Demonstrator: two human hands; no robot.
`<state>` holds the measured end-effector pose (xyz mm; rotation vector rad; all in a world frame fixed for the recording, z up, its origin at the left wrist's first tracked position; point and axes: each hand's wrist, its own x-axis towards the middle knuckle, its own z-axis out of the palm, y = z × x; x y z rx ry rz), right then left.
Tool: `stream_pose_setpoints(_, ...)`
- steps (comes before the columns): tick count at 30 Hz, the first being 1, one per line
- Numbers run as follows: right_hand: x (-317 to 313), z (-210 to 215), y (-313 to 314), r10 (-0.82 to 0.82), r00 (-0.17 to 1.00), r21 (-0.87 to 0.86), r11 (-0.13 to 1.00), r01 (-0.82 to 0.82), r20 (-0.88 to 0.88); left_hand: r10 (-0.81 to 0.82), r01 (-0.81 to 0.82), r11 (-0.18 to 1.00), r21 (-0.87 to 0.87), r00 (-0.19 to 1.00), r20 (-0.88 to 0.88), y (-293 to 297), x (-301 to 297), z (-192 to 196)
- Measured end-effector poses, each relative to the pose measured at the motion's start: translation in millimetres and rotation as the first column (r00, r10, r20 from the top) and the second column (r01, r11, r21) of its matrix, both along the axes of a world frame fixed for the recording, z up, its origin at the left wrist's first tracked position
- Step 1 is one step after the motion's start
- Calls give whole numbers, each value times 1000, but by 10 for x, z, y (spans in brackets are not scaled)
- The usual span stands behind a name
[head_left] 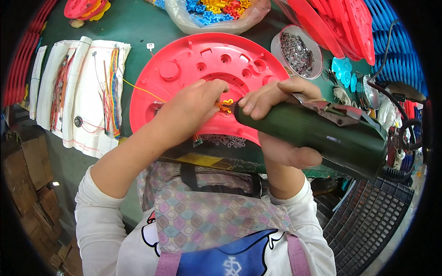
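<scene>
A large pink round plastic disc (pixel 193 69) with holes and raised bosses lies on the green table. My left hand (pixel 191 110) rests on the disc's lower middle, its fingers pinching a small yellow-orange plastic piece (pixel 226 105). My right hand (pixel 276 119) grips a thick dark green electric screwdriver (pixel 322 133), whose tip points left at that small piece. A thin yellow wire (pixel 138 88) runs from the left across the disc's edge toward my left hand.
White cloth sheets with bundles of coloured wires (pixel 87 87) lie at left. A round tub of small screws (pixel 298 50) stands at upper right, beside stacked red discs (pixel 340 23). A bag of coloured plastic pieces (pixel 216 14) sits behind. A black crate (pixel 368 221) is at lower right.
</scene>
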<state>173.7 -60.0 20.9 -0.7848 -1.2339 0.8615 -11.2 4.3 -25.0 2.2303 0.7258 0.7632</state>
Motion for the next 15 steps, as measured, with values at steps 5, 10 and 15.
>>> stream_pose_setpoints(5,79,-80,112,126,988,61,989,-132,92,-8,5,997,-70,999,-31,-3,10,22)
stream_pose_setpoints(10,7,30,13,49,998,-28,998,-48,30,-28,25,998,-62,999,-43,0,-9,12)
stream_pose_setpoints(15,136,-156,37,123,992,105,987,-121,-14,-47,46,999,-20,997,-62,12,-9,62)
